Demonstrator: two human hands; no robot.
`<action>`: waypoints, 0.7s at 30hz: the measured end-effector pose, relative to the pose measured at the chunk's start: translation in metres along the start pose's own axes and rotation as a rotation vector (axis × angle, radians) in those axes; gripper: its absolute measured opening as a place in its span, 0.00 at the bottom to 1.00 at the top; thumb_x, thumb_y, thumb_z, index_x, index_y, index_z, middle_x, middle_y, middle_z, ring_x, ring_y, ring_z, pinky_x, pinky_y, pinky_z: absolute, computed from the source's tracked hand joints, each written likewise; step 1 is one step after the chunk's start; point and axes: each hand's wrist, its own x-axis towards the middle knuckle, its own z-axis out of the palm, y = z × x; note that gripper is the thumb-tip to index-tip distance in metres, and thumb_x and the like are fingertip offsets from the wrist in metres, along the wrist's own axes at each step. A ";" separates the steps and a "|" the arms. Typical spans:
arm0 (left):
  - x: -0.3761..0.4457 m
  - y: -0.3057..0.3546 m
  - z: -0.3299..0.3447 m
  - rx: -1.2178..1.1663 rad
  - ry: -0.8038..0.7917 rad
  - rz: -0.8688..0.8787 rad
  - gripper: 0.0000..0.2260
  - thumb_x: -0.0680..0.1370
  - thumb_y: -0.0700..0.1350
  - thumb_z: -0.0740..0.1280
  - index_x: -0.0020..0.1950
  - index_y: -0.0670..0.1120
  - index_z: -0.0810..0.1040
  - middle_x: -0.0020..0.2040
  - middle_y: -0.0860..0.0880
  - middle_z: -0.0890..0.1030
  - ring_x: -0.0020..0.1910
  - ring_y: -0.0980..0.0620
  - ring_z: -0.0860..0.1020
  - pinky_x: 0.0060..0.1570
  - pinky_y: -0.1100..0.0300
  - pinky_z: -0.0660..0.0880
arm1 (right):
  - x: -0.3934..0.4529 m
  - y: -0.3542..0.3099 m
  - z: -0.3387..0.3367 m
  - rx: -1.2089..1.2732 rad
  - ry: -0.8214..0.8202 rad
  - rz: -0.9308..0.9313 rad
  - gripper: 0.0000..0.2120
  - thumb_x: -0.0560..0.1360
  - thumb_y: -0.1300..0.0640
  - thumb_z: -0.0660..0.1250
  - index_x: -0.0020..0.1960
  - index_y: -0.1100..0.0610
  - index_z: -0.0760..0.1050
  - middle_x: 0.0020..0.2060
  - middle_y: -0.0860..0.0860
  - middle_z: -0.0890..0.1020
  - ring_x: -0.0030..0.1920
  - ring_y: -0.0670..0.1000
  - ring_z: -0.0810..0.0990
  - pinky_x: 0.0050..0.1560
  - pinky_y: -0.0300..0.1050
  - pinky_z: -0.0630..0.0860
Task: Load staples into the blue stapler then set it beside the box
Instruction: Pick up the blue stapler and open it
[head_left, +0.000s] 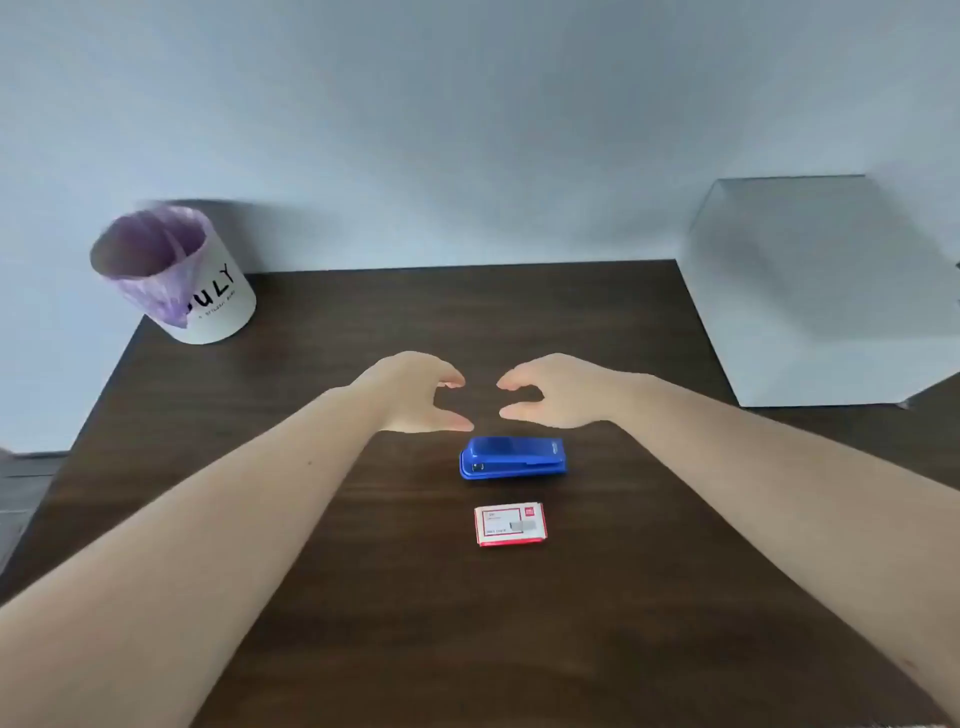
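The blue stapler (512, 457) lies closed on the dark wooden table (363, 571), its length running left to right. Just in front of it sits a small red and white staple box (510, 524), closed and flat. My left hand (415, 392) hovers just beyond the stapler's left end, thumb and fingers curved apart, holding nothing. My right hand (550, 389) mirrors it just beyond the stapler's right half, also empty with fingers apart. The fingertips of both hands nearly meet above the table. Neither hand touches the stapler or the box.
A white bin (174, 273) lined with a purple bag stands at the table's far left corner. A large pale grey box (821, 301) stands beside the table's far right edge. A plain wall rises behind.
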 end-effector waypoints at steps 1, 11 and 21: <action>0.002 0.000 0.010 -0.008 -0.036 -0.011 0.29 0.69 0.61 0.69 0.67 0.52 0.71 0.66 0.54 0.75 0.67 0.53 0.71 0.65 0.54 0.69 | 0.002 0.001 0.007 -0.001 -0.023 -0.006 0.26 0.76 0.44 0.61 0.71 0.52 0.65 0.70 0.48 0.71 0.69 0.51 0.69 0.69 0.47 0.67; 0.017 -0.010 0.067 -0.109 -0.088 -0.018 0.25 0.64 0.58 0.75 0.58 0.51 0.77 0.55 0.53 0.79 0.55 0.52 0.76 0.57 0.56 0.74 | 0.021 0.005 0.052 0.017 -0.012 -0.139 0.28 0.73 0.45 0.68 0.69 0.54 0.68 0.63 0.51 0.78 0.61 0.51 0.76 0.58 0.41 0.71; 0.028 -0.020 0.096 -0.218 0.082 0.031 0.17 0.63 0.54 0.77 0.47 0.49 0.79 0.41 0.53 0.80 0.45 0.50 0.79 0.50 0.54 0.76 | 0.019 0.010 0.077 -0.135 0.255 -0.310 0.11 0.75 0.49 0.65 0.52 0.56 0.76 0.43 0.48 0.80 0.42 0.50 0.75 0.42 0.40 0.71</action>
